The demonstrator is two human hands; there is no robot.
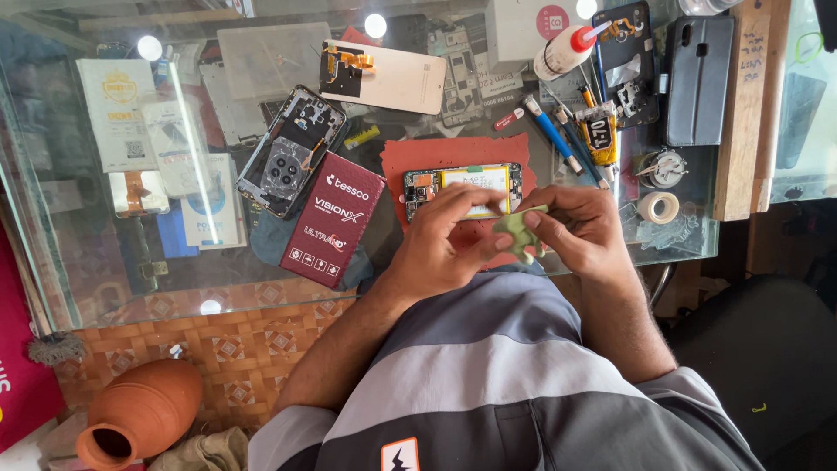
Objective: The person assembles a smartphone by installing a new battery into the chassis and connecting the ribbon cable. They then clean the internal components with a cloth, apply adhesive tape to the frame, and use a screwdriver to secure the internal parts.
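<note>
Both hands pinch one pale green cloth: right hand closed on its upper edge, left hand closed on its near side. The opened phone lies just beyond the left hand's fingers on the glass table, long axis crosswise.

A glass-topped table spreads out ahead of the hands, its surface reflecting 4 round ceiling lights. Below the hands' left side lies a floor of orange patterned tiles, where a clay pot rests tipped over. Right of the hands, a wooden plank edges the glass.
</note>
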